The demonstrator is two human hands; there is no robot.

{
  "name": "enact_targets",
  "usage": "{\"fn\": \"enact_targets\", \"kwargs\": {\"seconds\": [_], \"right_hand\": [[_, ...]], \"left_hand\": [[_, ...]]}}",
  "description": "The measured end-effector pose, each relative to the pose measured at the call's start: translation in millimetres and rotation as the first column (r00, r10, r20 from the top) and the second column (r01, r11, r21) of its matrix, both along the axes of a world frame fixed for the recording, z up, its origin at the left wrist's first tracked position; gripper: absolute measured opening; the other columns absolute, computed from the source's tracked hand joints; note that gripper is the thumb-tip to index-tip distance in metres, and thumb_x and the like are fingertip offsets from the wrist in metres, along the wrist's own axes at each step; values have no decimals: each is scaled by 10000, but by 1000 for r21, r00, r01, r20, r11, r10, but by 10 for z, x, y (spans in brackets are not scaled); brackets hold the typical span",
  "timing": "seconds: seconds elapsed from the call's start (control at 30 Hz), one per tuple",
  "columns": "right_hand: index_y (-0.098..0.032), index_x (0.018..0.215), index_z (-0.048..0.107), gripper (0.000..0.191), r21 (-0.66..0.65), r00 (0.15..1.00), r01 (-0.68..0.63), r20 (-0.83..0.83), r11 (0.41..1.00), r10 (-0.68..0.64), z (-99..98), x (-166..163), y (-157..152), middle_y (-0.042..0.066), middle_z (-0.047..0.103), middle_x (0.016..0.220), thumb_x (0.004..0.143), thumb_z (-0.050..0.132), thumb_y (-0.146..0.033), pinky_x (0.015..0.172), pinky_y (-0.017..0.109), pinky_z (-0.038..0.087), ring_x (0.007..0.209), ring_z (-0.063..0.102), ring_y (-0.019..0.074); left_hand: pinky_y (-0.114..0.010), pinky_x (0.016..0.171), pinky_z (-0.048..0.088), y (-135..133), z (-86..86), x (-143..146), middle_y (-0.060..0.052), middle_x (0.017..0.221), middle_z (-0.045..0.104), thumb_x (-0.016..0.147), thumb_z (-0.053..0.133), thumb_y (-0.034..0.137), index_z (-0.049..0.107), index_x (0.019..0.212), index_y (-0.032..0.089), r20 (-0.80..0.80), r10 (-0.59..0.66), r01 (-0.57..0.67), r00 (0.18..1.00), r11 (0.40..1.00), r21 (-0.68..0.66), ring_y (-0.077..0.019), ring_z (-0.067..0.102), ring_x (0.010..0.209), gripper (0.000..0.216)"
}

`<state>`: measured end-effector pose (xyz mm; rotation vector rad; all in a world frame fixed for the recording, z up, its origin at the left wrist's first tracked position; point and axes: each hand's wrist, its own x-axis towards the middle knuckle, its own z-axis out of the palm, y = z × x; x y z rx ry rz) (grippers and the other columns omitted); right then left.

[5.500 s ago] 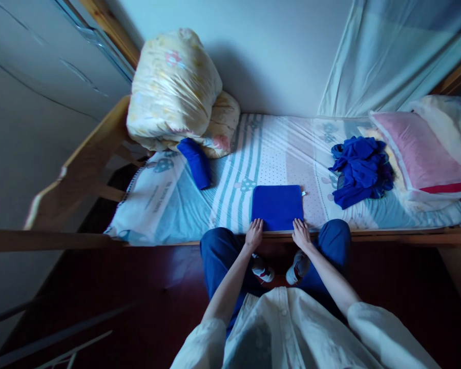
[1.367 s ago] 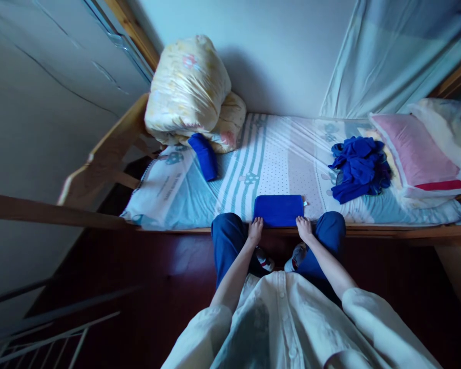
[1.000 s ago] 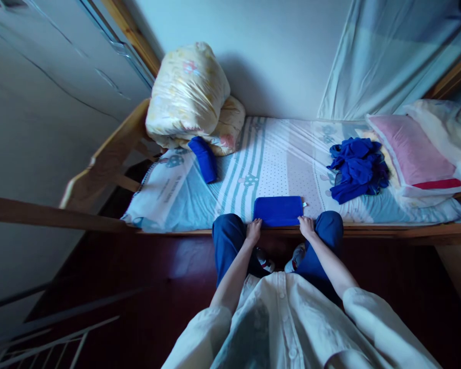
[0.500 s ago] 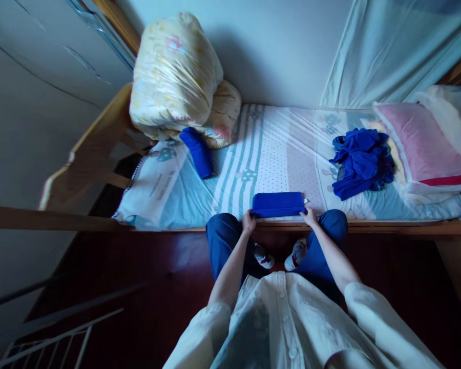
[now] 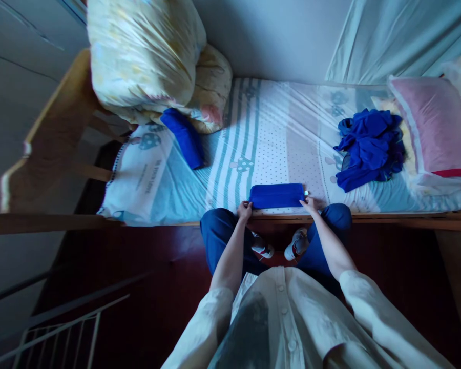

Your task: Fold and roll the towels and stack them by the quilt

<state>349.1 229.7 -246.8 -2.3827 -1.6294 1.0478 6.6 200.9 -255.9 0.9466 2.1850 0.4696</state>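
Note:
A folded blue cloth [image 5: 276,196] lies as a narrow band on the bed's striped sheet [image 5: 269,133], close to the near wooden rail [image 5: 388,219]. My left hand [image 5: 245,210] grips its left end with curled fingers. My right hand [image 5: 309,204] holds the right end, beside a small white tag. A rolled blue cloth [image 5: 183,137] rests against the bundled yellow quilt [image 5: 149,56] at the left. A heap of loose blue clothes [image 5: 369,149] sits at the right.
A pink pillow [image 5: 434,128] lies at the right end of the bed. A wooden footboard [image 5: 46,138] stands at the left. Dark red floor lies under my knees, and a white metal rack [image 5: 61,333] shows at the lower left.
The blue cloth went from a flat square to a narrow folded band. Both hands moved from its near edge to its two ends. The camera leaned forward over the bed.

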Motion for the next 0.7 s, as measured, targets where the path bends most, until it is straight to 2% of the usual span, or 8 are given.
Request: {"fn": "enact_targets", "kwargs": {"seconds": [0.2, 0.5, 0.7], "right_hand": [[-196, 713, 655, 229, -42, 1000, -5, 18, 999, 6, -13, -11, 82, 25, 694, 696, 856, 705, -368, 616, 228, 385, 708, 646, 175], [-194, 760, 687, 274, -17, 999, -33, 21, 999, 33, -44, 19, 63, 32, 699, 687, 862, 691, -448, 584, 224, 374, 685, 638, 178], [-185, 784, 700, 237, -64, 998, -26, 59, 998, 30, 30, -30, 82, 55, 734, 760, 881, 676, -400, 622, 231, 403, 752, 670, 197]], "left_hand": [[-311, 866, 519, 8, -62, -7, -81, 940, 750, 923, 588, 349, 684, 1030, 186, -4, 6, -6, 1000, 1000, -16, -227, 697, 947, 217], [-307, 866, 520, 8, -83, -3, -75, 915, 747, 922, 597, 336, 670, 1038, 188, -8, 12, -12, 1000, 1000, -11, -221, 700, 931, 202], [-309, 870, 523, 5, -42, 4, -84, 931, 748, 933, 591, 345, 663, 1047, 176, -6, -13, 13, 1000, 1000, -16, -219, 700, 928, 216]]}}
